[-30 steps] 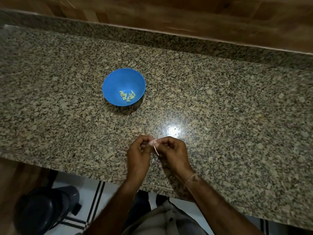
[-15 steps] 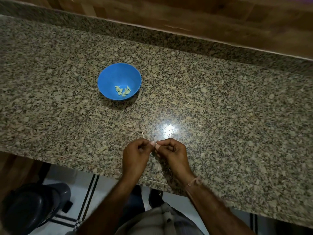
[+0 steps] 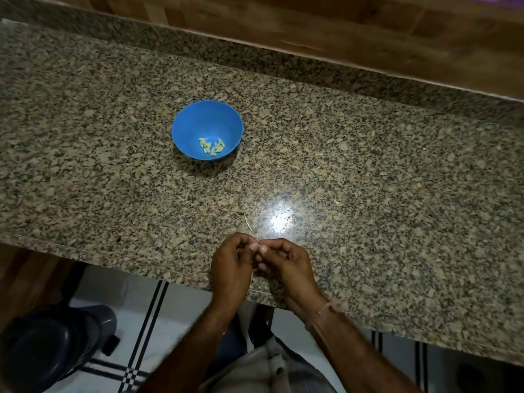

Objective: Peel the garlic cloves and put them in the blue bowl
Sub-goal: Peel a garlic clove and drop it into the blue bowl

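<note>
In the head view the left hand [image 3: 231, 268] and the right hand [image 3: 286, 265] meet fingertip to fingertip, well on the person's side of the blue bowl [image 3: 204, 120] and a little to its right. Both hands have their fingers curled in, thumbs and forefingers pressed toward each other, pinching a pale sliver [image 3: 257, 241] between them (too small to tell whether it is clove or skin). The bowl stands upright on the granite countertop [image 3: 368, 180], with a small heap of peeled garlic cloves [image 3: 211, 146] on its floor, toward the side nearest the hands. Between the bowl and the hands lies bare speckled stone, crossed only by a thin dry strand [image 3: 248, 222] and a bright patch of glare [image 3: 279, 221] just right of it. A wide stretch of counter runs off to the right of the bowl and a shorter one to its left. The counter's near edge passes under both wrists, and beyond the bowl the stone rises into a low lip against a wooden wall [image 3: 340, 29]. A thin cord [image 3: 326, 307] circles the right wrist. Below the counter edge, left of the bowl's line, a dark bin [image 3: 51, 347] is cut off by the frame, beside striped floor tiles [image 3: 147, 321]. The palms face away, so what lies inside them is hidden.
</note>
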